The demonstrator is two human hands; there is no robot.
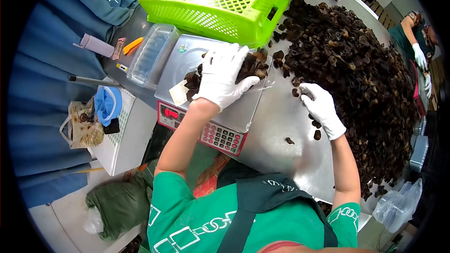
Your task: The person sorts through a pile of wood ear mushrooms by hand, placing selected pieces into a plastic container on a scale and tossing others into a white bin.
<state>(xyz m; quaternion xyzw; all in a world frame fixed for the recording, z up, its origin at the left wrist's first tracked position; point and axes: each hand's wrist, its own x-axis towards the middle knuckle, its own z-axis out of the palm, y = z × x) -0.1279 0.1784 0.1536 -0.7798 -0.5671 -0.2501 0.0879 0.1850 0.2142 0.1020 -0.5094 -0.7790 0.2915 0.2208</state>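
we see the left hand [219, 76], in a white glove, lying flat with its fingers spread on a heap of dried black fungus [255, 65] that fills a clear plastic tray [267, 83]. the tray sits on the steel platform of a weighing scale [206, 112], whose red display and keypad face the person's body. the right hand [322, 110], gloved too, rests on the metal table [276, 154] at the near edge of the big pile of fungus [356, 75], with its fingers curled down into the dark pieces; we cannot tell whether it has closed on any of them. the pile spreads across most of the table's right side, and a few loose pieces [317, 135] lie just beside the right wrist. the two hands are well apart, one on the scale and one at the pile. behind the scale stands a lime green basket [220, 4], and just left of the scale lies an empty clear tray [152, 54]. further left we see an orange tool [132, 45], a pale lilac bottle [96, 44], and a white box [123, 140] with a blue cap [107, 104] on it. at the far right another person's gloved hand [419, 56] is at the other side of the pile.
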